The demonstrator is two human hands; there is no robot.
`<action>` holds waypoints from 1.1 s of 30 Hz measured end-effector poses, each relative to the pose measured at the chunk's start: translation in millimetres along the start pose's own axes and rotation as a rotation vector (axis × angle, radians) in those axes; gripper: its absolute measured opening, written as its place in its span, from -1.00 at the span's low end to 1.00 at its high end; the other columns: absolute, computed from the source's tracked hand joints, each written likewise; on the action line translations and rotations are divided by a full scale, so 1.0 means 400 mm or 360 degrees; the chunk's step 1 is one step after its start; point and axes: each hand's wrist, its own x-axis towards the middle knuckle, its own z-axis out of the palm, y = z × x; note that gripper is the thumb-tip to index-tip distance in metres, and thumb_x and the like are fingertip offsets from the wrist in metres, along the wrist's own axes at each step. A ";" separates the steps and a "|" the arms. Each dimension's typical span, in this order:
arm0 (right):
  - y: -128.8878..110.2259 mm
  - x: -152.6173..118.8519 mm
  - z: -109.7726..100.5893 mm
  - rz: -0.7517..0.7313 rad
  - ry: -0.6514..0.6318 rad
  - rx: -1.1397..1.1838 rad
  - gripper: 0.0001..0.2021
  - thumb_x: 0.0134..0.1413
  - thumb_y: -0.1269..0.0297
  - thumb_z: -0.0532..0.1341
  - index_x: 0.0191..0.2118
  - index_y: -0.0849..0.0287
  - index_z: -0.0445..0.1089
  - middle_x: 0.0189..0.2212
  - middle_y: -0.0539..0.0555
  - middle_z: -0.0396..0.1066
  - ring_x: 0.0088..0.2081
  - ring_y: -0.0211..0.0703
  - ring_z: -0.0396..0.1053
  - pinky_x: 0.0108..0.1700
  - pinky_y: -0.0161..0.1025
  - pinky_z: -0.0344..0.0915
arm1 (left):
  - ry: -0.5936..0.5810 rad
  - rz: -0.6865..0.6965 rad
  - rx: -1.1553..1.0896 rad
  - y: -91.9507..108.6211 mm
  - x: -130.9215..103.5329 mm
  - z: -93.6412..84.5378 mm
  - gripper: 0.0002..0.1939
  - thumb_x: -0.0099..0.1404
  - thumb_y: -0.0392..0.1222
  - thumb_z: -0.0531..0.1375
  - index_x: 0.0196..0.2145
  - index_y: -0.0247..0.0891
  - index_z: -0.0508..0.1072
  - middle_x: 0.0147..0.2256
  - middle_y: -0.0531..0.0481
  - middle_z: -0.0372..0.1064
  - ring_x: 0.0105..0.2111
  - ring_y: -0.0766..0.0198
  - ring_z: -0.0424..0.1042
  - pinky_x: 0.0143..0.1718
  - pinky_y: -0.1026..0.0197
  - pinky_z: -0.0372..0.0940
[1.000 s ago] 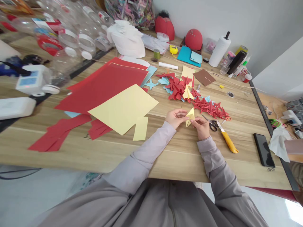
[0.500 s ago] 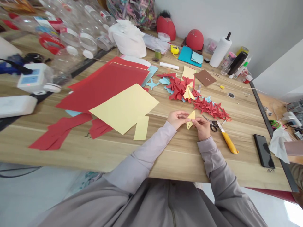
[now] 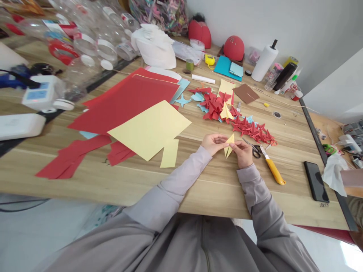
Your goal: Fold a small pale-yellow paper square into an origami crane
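Observation:
A small folded yellow paper point(image 3: 230, 140) is pinched between my two hands, one point up and two narrow points parted below. My left hand point(image 3: 214, 143) grips its left side with thumb and fingers. From the right, my right hand point(image 3: 243, 152) holds the other side. Just beyond lie many folded red paper stars point(image 3: 253, 129), with a yellow folded piece point(image 3: 226, 112) on the pile. Left of my hands are a large yellow sheet point(image 3: 150, 130) and a small yellow strip point(image 3: 169, 153).
Black scissors point(image 3: 256, 151) and a yellow-handled cutter point(image 3: 274, 170) lie beside my right hand. A phone point(image 3: 316, 181) is farther right. Red sheets point(image 3: 124, 98) and red strips point(image 3: 70, 158) lie left. Plastic bottles point(image 3: 106, 49) crowd the back left.
The lower end of the folded yellow paper, a single point before, now shows two parted points. Both hands keep their hold, nearly in the same place.

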 end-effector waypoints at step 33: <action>-0.016 -0.008 0.009 0.0050 -0.0252 -0.0151 -0.71 -0.29 0.09 0.34 -0.65 0.19 0.33 -0.69 -0.05 0.30 -0.63 -0.35 0.17 -0.56 -0.34 0.12 | 0.0054 -0.0150 -0.0231 -0.002 0.003 -0.003 -0.61 -0.24 -0.03 0.38 -0.46 -0.35 0.48 -0.52 0.01 0.44 -0.53 0.37 0.37 -0.49 0.31 0.26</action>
